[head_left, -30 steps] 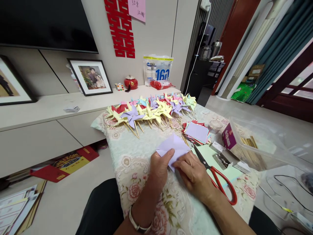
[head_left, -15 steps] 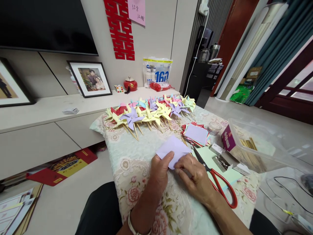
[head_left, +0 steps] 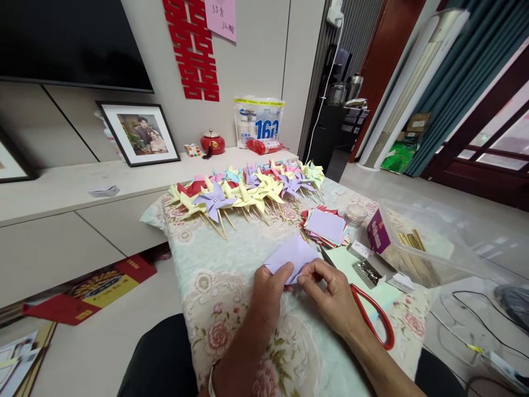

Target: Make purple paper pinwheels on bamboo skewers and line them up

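Note:
A sheet of lilac paper [head_left: 294, 251] is held low over the flowered tablecloth. My left hand [head_left: 270, 284] grips its left side, thumb on top. My right hand [head_left: 326, 289] pinches the near right edge of the same sheet between thumb and forefinger. Under and beside the right hand lie red-handled scissors [head_left: 378, 311], their blades partly hidden by that hand. Just beyond the sheet is a stack of coloured paper squares [head_left: 326, 226], a lilac one on top. Several finished paper pinwheels [head_left: 252, 196] on sticks lie at the far side.
A small box of metal fasteners [head_left: 370, 273] sits right of the scissors on pale green paper [head_left: 345, 263]. Behind it stand a clear plastic bin [head_left: 454, 231] with wooden sticks [head_left: 411, 240] and a roll of tape [head_left: 356, 214]. A cabinet ledge [head_left: 140, 173] borders the far side.
My right hand has shifted its fingers along the sheet's near edge and now pinches it with the thumb tip. The whole view has swung slightly to the right.

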A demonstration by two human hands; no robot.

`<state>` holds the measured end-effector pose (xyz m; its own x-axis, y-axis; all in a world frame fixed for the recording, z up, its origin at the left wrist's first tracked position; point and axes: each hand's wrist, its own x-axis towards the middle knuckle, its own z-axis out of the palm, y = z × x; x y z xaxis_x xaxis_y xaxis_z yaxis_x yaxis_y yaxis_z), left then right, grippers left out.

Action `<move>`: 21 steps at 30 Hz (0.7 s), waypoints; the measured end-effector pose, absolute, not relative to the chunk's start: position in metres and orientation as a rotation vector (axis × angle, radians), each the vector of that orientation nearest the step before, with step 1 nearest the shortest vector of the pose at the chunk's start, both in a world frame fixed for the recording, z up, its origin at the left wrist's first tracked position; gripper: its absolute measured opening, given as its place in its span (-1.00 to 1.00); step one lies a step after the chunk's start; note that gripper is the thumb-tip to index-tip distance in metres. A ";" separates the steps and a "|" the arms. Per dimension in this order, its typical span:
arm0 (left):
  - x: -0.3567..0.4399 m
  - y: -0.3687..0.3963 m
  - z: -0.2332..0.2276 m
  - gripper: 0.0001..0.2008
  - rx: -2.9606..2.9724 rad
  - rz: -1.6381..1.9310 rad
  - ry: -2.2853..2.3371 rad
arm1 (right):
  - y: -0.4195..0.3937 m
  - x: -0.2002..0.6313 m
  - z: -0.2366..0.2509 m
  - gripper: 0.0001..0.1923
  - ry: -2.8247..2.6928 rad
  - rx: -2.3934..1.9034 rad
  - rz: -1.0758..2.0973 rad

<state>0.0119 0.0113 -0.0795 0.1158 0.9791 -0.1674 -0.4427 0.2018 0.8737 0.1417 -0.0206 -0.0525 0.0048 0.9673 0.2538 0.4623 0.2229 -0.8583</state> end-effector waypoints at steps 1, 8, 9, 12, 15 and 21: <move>0.012 0.011 -0.080 -0.86 0.769 1.197 0.904 | -0.020 0.142 -0.053 -0.79 -1.579 -1.384 0.724; 0.013 0.010 -0.081 -0.84 0.854 1.188 0.952 | -0.018 0.143 -0.055 -0.79 -1.496 -1.422 0.757; 0.013 0.010 -0.080 -0.84 0.862 1.189 0.957 | -0.018 0.143 -0.055 -0.78 -1.492 -1.429 0.754; 0.013 0.010 -0.077 -0.83 0.883 1.187 0.970 | -0.018 0.143 -0.054 -0.77 -1.476 -1.447 0.754; 0.013 0.010 -0.075 -0.82 0.900 1.188 0.985 | -0.018 0.143 -0.053 -0.77 -1.456 -1.455 0.761; 0.013 0.009 -0.074 -0.79 0.922 1.175 1.027 | -0.017 0.143 -0.054 -0.76 -1.443 -1.480 0.760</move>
